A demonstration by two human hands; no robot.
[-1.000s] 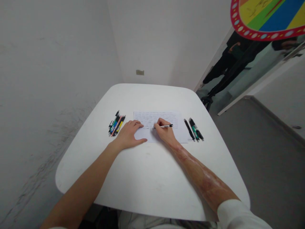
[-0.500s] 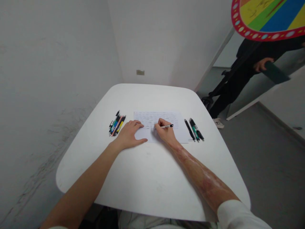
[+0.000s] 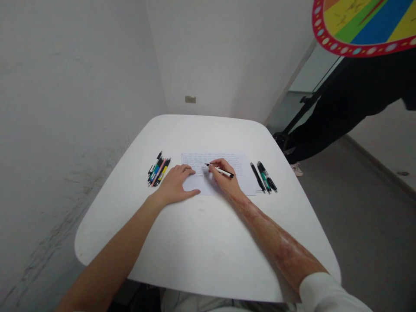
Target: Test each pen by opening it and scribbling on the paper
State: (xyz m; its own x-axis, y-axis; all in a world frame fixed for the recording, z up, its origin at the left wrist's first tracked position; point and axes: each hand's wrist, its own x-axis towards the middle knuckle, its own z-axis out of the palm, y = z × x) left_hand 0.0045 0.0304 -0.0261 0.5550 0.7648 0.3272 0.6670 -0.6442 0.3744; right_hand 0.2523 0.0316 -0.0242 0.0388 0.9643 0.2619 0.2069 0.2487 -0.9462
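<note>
My right hand is closed around a white pen with a black end, its tip pointing left over the paper. The white sheet of paper bears many lines of handwriting across its upper part, while its lower strip is blank. Whether the pen tip touches the sheet I cannot tell. My left hand lies flat with thumb and fingers spread, resting on the paper's left edge and holding nothing.
Several colored pens lie bunched left of my left hand. Black and green pens lie right of the paper on the white table. A person in dark clothes stands beyond the table's right side, below a colorful wheel.
My right hand has lifted and tilted the pen, its tip now further up and left over the writing. The left hand stays put. The person at the right has moved.
</note>
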